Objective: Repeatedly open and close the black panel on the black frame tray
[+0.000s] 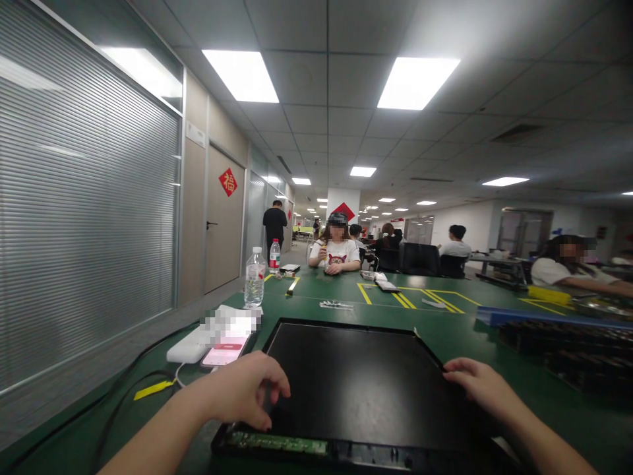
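- The left hand (252, 392) is over the left edge of a flat black panel (361, 382), its fingers bent downward and a wide gap between thumb and fingers; nothing shows in that gap except the panel's dark surface below.
- The right hand (482, 382) is at the panel's right rim, fingertips touching it and held close together; I cannot tell whether they pinch the rim or only rest there.
- The panel lies flat on a green table (306, 313), directly in front of the person, between the two hands, with its glossy dark face up.
- Along the panel's near edge, just below the left hand, a green circuit board (281, 443) sits in the black frame.
- Left of the panel, near the left forearm, are a phone (225, 353) with a lit screen, a white box (190, 344) and a yellow strip (153, 390).
- Behind the phone a clear bottle (254, 280) stands upright, and farther back is a bottle with a red cap (274, 257).
- To the right, well apart from the panel, lie dark parts (539, 340), blurred, near a long blue strip (494, 318).
- Yellow lines (395, 300) mark the table's far half.
- Across the table sits a person in a white shirt (341, 254), both hands before them; another person (558, 264) leans in at far right.
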`<move>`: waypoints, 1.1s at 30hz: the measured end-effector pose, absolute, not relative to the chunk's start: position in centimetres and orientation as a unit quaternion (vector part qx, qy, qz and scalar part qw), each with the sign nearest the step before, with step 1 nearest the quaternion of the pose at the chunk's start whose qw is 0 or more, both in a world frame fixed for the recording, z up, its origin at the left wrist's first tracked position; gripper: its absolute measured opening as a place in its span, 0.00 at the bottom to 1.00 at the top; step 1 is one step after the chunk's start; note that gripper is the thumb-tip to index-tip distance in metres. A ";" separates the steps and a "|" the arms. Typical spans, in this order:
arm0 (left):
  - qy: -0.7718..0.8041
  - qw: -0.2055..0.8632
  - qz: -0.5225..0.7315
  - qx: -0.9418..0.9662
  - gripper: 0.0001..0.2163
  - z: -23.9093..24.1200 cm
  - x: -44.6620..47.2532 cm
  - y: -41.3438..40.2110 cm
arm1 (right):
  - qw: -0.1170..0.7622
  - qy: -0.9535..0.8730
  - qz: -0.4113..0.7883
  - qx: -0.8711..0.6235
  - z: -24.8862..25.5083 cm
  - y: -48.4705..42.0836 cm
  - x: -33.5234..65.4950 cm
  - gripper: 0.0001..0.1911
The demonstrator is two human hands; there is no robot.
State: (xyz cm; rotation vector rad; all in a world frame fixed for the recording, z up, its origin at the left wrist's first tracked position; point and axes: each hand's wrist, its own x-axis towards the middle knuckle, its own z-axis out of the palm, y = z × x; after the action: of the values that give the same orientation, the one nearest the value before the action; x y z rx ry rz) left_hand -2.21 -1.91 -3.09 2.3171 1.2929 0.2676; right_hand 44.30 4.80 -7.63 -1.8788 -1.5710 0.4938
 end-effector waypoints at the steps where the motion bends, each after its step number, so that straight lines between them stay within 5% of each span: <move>1: 0.478 0.235 0.095 0.841 0.20 -3.1 -2.1 -2.0 | 0.317 -0.598 0.186 -0.713 -7.6 4.8 44.3 0.12; 33: 0.445 0.171 0.073 0.876 0.21 -2.6 -2.1 -3.2 | 0.321 -0.602 0.174 -0.710 -7.9 4.5 44.1 0.13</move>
State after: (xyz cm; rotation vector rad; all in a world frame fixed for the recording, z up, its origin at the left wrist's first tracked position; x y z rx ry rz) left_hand -2.07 -3.17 -2.62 2.4878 1.2629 0.2072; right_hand 44.08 4.51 -7.88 -1.8645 -1.5817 0.4570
